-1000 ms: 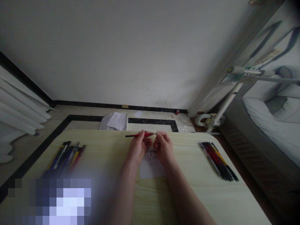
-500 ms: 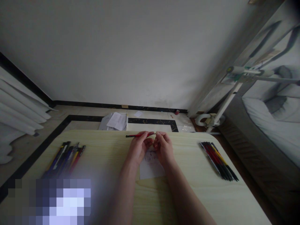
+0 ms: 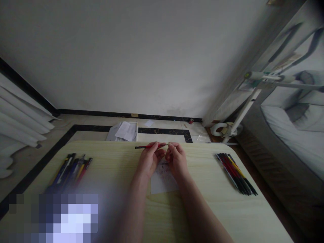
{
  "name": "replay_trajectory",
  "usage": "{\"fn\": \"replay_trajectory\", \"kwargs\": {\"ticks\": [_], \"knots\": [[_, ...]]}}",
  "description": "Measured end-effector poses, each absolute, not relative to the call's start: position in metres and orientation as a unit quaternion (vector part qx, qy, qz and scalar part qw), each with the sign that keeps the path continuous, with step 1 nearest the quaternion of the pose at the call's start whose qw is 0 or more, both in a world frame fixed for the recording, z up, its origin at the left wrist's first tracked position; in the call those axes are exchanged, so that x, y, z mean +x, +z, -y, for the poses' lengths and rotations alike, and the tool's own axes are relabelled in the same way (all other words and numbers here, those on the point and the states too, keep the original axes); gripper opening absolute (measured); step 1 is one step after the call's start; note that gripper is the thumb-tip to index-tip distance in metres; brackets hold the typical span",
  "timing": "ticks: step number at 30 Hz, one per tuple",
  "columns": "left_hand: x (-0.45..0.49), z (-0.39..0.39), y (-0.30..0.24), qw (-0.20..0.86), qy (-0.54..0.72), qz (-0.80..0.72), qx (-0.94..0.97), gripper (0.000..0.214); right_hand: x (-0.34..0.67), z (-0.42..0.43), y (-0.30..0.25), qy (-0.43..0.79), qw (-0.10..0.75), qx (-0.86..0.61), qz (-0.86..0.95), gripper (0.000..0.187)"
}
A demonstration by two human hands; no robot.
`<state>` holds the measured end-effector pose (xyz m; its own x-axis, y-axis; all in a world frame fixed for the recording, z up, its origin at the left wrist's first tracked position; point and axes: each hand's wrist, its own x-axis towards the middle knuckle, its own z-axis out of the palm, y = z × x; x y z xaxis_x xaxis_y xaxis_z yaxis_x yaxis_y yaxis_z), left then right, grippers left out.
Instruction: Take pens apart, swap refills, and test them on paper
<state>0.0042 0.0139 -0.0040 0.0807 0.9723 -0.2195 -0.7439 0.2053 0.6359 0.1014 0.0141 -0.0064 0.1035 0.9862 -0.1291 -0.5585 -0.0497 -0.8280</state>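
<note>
A red pen [image 3: 143, 147] with a dark end lies level in my left hand [image 3: 149, 158], gripped between thumb and fingers and pointing left. My right hand [image 3: 177, 158] is closed in a pinch at the pen's thin right-hand end. What exactly its fingertips hold is too small to make out. Beneath both hands a white sheet of paper [image 3: 162, 184] with dark scribbles rests on the wooden table [image 3: 113, 162], partly covered by my hands.
On the table's right side lies a row of several pens [image 3: 236, 173], red, yellow and black. Another group of pens [image 3: 72, 168] sits at the left, blurred near a pixelated bright patch. Papers in a box [image 3: 126, 131] stand on the floor behind the table.
Almost nothing differs. The red pen has shifted very slightly to the left, and a little more of its thin end shows between my hands.
</note>
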Motion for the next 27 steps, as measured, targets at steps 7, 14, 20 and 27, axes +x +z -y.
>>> {"fn": "replay_trajectory", "kwargs": {"ticks": [7,14,20,27], "knots": [[0.0038,-0.0143,-0.0052,0.706,0.609,-0.316,0.173,0.017,0.1014,-0.0141,-0.0078,0.610,0.635,-0.387,0.275,0.019],[0.0043,-0.0150,-0.0033,0.701,0.616,-0.321,0.159,0.018,0.1011,-0.0140,-0.0066,0.615,0.632,-0.386,0.270,0.018],[0.0041,-0.0158,-0.0038,0.690,0.629,-0.323,0.154,0.018,0.1016,-0.0141,-0.0077,0.615,0.635,-0.378,0.274,0.016],[0.0040,-0.0155,-0.0041,0.690,0.631,-0.324,0.146,0.017,0.1008,-0.0140,-0.0065,0.616,0.632,-0.390,0.262,0.019]]}}
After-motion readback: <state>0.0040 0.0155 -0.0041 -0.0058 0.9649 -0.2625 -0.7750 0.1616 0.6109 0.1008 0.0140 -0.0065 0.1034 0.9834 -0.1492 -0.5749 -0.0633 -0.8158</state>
